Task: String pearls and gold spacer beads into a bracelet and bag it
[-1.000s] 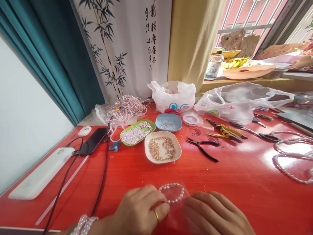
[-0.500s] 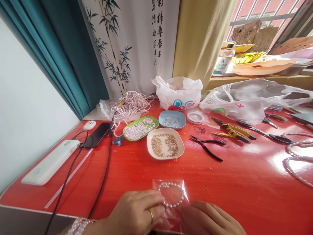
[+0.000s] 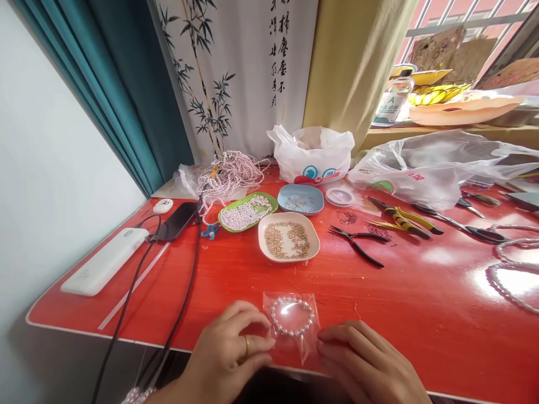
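cameras: 1, head-worn | facing: forward, down over table (image 3: 421,314) | close: hands (image 3: 227,350), lower edge | distant: window (image 3: 467,26), upper right

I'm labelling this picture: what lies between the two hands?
The head view shows a clear plastic bag with a beaded bracelet inside, between the left hand and right hand.

Bracelet (image 3: 292,333) in bag (image 3: 290,353) between hands (image 3: 229,345); trays (image 3: 263,242) behind, pliers (image 3: 350,235) right, phone (image 3: 177,221) left

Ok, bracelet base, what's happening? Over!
Left hand and right hand at edges of clear bag. Beaded bracelet inside, flat. Gold-bead tray beyond, out of the way.
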Demonstrator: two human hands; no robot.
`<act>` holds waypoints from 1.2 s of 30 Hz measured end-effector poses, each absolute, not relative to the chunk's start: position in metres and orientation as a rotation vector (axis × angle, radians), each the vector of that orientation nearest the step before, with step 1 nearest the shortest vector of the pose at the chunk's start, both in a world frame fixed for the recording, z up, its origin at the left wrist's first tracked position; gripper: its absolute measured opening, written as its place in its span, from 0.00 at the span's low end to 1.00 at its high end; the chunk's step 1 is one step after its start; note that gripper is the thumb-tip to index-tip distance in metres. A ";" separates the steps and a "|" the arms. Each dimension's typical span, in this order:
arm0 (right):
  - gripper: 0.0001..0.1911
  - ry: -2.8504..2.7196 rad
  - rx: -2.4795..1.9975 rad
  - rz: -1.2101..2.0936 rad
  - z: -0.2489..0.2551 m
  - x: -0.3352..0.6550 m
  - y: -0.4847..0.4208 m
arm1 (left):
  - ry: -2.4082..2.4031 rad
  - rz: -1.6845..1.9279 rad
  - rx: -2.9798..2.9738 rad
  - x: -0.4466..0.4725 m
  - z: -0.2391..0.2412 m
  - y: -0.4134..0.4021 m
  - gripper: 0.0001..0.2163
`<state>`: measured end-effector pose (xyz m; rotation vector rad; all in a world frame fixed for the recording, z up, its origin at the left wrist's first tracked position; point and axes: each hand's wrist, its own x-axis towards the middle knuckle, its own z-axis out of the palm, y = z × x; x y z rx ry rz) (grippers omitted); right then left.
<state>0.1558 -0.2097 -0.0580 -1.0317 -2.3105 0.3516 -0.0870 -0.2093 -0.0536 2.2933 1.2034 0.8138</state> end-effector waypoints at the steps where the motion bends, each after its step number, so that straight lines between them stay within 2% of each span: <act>1: 0.10 -2.303 -1.041 0.339 -0.059 0.156 -0.210 | 1.223 0.811 2.273 -0.087 -0.054 -0.211 0.06; 10: 0.06 -2.251 -1.156 0.059 -0.069 0.153 -0.215 | 1.441 0.880 2.060 -0.083 -0.066 -0.217 0.06; 18: 0.10 -2.047 -1.341 -0.038 -0.077 0.138 -0.226 | 1.592 0.809 1.933 -0.075 -0.063 -0.219 0.09; 36: 0.14 -1.988 -1.465 -0.143 -0.077 0.125 -0.225 | 1.658 0.781 1.980 -0.070 -0.051 -0.221 0.08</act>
